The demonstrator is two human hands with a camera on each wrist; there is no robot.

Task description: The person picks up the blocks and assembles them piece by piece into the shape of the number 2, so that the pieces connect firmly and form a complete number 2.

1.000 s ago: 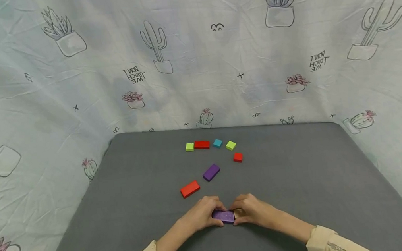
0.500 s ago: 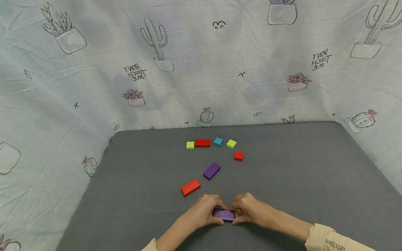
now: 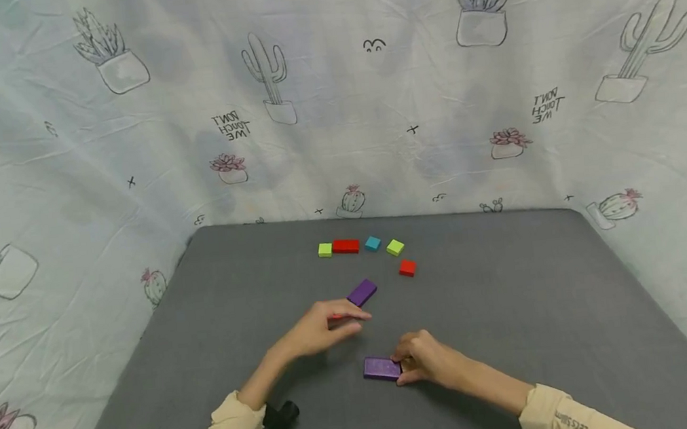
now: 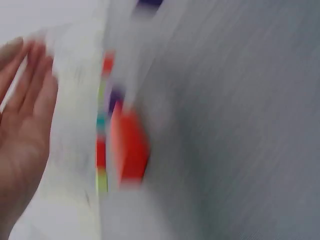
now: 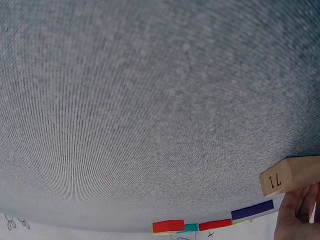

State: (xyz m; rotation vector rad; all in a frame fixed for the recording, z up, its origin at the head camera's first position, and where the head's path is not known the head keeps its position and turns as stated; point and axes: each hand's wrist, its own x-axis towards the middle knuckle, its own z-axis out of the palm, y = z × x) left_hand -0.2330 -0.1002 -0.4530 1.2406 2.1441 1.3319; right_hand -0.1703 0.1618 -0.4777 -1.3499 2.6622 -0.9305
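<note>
My right hand (image 3: 427, 357) grips a wooden block (image 5: 292, 174) marked "71" on its end, mostly hidden by the fingers in the head view. At that block's left end, a purple block (image 3: 381, 368) lies flat on the grey cloth, close to the right fingertips. My left hand (image 3: 323, 327) hovers with extended fingers over a red block (image 4: 131, 145), holding nothing. Only a bit of that red block shows between thumb and fingers in the head view. Just beyond the left fingers lies a second purple block (image 3: 362, 292). Motion blurs the left wrist view.
Farther back on the grey-covered table (image 3: 510, 295) lie a lime block (image 3: 325, 250), a long red block (image 3: 345, 246), a blue block (image 3: 373, 243), another lime block (image 3: 395, 247) and a small red block (image 3: 407, 268). A cactus-print curtain (image 3: 333, 93) stands behind.
My left hand has let go of the near purple block and moved up and left over the red block. The right hand has stayed in place at the wooden block.
</note>
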